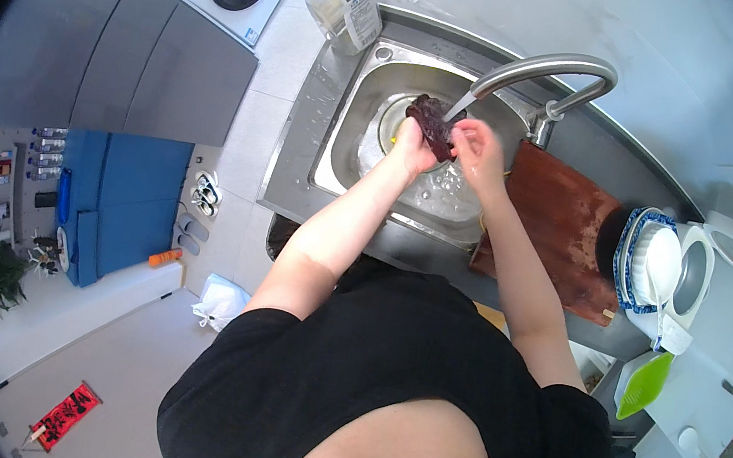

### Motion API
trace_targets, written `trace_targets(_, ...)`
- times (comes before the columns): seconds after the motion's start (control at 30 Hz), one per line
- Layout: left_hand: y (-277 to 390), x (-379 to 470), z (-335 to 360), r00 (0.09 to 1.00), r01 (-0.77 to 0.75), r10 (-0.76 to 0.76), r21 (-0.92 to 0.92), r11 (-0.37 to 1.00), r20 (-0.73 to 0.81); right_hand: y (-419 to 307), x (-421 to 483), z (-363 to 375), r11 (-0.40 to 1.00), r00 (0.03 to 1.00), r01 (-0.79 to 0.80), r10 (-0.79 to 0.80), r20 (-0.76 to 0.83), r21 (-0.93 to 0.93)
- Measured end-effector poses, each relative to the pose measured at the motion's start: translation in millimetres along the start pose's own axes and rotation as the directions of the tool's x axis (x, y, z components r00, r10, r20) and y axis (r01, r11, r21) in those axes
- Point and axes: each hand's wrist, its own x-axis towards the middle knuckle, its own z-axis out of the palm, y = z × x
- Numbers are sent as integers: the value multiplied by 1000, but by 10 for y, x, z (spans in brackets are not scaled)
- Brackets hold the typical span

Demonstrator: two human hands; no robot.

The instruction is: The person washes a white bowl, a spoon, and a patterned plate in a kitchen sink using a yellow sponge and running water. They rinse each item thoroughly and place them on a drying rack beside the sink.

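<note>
My left hand (412, 148) holds a limp, dark maroon item (429, 124) from below, over the stainless steel sink (342, 154). What it is made of I cannot tell. A stream of water (459, 106) falls onto it from the curved steel faucet (540, 63). Close to the item's right edge is my right hand (478, 155), its fingers bent and slightly blurred; whether they grip the edge is unclear. Beneath the item, partly hidden, a round bowl or basin (388, 118) rests in the sink. Wet, bubbly water covers the sink's bottom.
A pump bottle (346, 9) stands at the sink's upper left corner. Right of the sink lies a reddish-brown board (545, 220), with stacked blue-patterned dishes (629, 257) and a white ribbed bowl (658, 265) beyond it. A green basket (644, 386) sits lower right.
</note>
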Motion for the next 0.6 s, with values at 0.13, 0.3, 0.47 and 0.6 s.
trace_targets(0.13,136,-24,84,995,-94,93,-42,995,-27,485,421,-89,875,996,50,-77,-36,-481)
trace_targets(0.3,357,-61,75,991,-126,128,38,991,-48,842,887,14,815,979,77,49,200,-575)
trace_targets(0.47,576,-68,-132,856,-74,193,255,964,-480,568,787,299,793,946,-287,324,27,538)
trace_targets(0.6,531,34,-555,763,100,-51,39,994,-644,406,483,722,785,963,-238,268,33,572)
